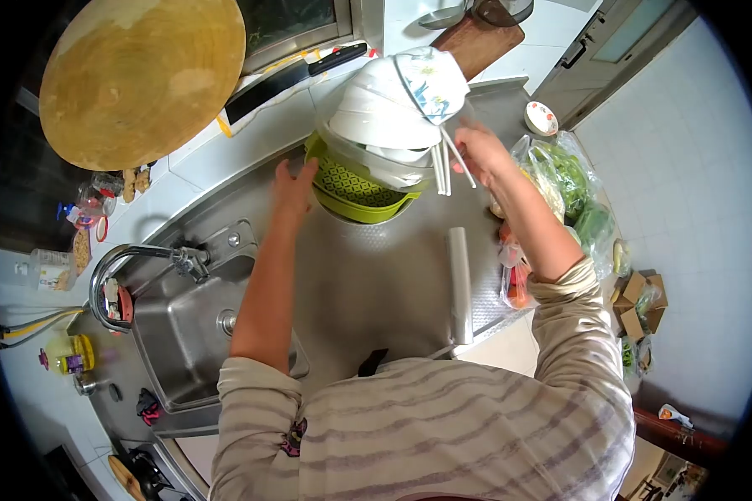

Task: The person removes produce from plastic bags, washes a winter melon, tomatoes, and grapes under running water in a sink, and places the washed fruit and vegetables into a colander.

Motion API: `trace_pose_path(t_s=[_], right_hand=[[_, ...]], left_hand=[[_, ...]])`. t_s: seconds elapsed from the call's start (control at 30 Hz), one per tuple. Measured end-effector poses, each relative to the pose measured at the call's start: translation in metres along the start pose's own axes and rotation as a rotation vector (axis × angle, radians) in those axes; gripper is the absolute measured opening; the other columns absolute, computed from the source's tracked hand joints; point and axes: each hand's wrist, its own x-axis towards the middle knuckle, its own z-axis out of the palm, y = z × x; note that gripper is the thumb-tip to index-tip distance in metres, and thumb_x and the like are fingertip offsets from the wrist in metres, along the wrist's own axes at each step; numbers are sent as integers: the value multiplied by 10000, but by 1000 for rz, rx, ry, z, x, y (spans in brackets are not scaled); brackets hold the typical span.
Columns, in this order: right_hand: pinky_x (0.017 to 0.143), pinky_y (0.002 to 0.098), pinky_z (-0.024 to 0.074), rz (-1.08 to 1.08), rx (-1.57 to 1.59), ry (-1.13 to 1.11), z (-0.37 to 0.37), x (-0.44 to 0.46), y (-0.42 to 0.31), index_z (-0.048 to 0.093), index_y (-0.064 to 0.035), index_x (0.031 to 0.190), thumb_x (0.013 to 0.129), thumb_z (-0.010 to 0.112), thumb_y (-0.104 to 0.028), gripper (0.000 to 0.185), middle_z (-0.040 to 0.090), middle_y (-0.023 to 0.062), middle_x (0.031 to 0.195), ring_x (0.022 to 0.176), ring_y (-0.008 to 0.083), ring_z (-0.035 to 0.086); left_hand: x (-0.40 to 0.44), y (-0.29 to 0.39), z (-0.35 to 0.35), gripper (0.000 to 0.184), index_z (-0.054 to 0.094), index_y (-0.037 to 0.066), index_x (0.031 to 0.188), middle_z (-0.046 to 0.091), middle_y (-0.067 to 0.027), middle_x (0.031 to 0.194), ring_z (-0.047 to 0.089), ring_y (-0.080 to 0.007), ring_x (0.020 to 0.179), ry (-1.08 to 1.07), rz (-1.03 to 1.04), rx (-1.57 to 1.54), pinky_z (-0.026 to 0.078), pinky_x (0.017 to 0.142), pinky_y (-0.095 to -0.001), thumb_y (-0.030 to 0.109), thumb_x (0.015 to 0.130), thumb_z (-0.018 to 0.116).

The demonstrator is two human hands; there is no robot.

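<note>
A green slotted drain basket (359,212) stands on the steel counter, with a clear plastic bin (393,174) over it. White bowls (368,117) are piled on top, the uppermost one (430,82) tilted and flower-patterned. Several white chopsticks (441,171) poke out at the pile's right, one at a slant. Beside the basket's left end is my left hand (292,190), fingers apart, one digit against its edge. My right hand (483,152) is at the chopsticks, its fingers bent and partly smeared by motion; whether they grip a chopstick is unclear.
Left is a sink (184,334) with a curved faucet (109,280). A cleaver (267,92) and large round board (142,79) are behind. Bagged vegetables (568,179), a small bowl (541,118) and a pale roll (460,284) are at right.
</note>
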Motion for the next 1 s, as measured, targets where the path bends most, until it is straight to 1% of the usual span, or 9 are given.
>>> trace_pose_path(t_s=[0.1,0.17,0.27,0.6,0.7,0.77,0.87,0.93,1.0], right_hand=[[406,257,472,-53,19,60,-11,-14,-13,174,34,1394,718,518,-64,764,545,52,696,491,133,516],[401,275,455,-57,53,105,-21,-16,-14,175,29,1397,740,492,-41,733,535,79,699,494,154,509],[390,301,426,-73,99,166,-39,-10,-9,170,27,1400,768,462,-12,698,514,109,695,482,180,486],[464,291,438,-106,123,319,-73,11,7,223,-16,1381,782,496,-77,661,514,65,788,609,154,495],[485,295,447,-119,129,330,-75,19,23,197,-50,1400,771,491,-74,694,522,66,826,648,141,498],[485,296,449,-117,114,362,-74,23,36,191,-62,1406,768,488,-75,703,524,70,851,659,139,498],[483,292,452,-129,77,396,-68,28,55,186,-86,1410,769,485,-86,708,527,79,911,676,145,505],[491,290,417,-115,187,474,-59,33,69,199,-83,1414,771,472,-86,699,513,28,771,616,114,470],[487,287,418,-131,221,467,-53,35,77,206,-91,1404,776,474,-93,683,517,37,811,631,122,477]], left_hand=[[-15,12,5,647,375,15,1292,548,-136,1032,589,-227,763,-172,-185,-19,524,584,-352,324,779,621],[-3,-3,12,564,368,25,1269,525,-158,1106,603,-238,817,-347,-201,-81,544,616,-376,220,780,569],[-1,-9,13,523,345,97,1289,521,-135,1159,609,-278,902,-383,-171,-175,554,707,-402,143,791,499],[-61,18,-77,520,397,86,1287,579,-100,1050,629,-216,830,-317,-172,-258,550,632,-340,45,770,442],[-85,-14,-113,513,442,91,1277,596,-68,1019,594,-149,752,-283,-171,-119,458,518,-224,16,769,436],[-108,-48,-126,507,473,90,1262,600,-33,979,559,-109,719,-292,-196,-124,399,497,-194,7,763,446],[-133,-100,-127,533,473,108,1276,601,-13,943,554,-93,735,-389,-79,-139,423,527,-208,2,753,466],[-150,-105,-117,543,479,129,1277,598,-11,931,552,-96,743,-506,-378,-56,437,559,-221,6,748,481],[-156,-116,-104,534,484,132,1269,597,-12,928,551,-100,742,-535,-406,-65,441,568,-227,13,748,489]])
